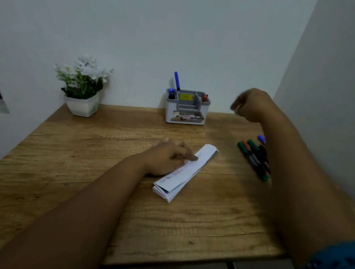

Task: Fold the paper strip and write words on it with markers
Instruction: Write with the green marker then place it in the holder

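Wooden desk (pixel 94 191) is lying under me. My left hand (pixel 169 156) is pressing flat on the folded paper strip (pixel 185 172). My right hand (pixel 251 105) is hovering curled above the markers (pixel 254 156), whether gripping anything I cannot tell.

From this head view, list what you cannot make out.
- Writing on the folded paper strip: too small and faint to read; the left hand covers part of it.
- Right hand: raised and blurred, so whether it holds anything is unclear.
- Markers on the table: partly hidden behind the right forearm, so no count.
- Pen holder: front contents too small to identify.
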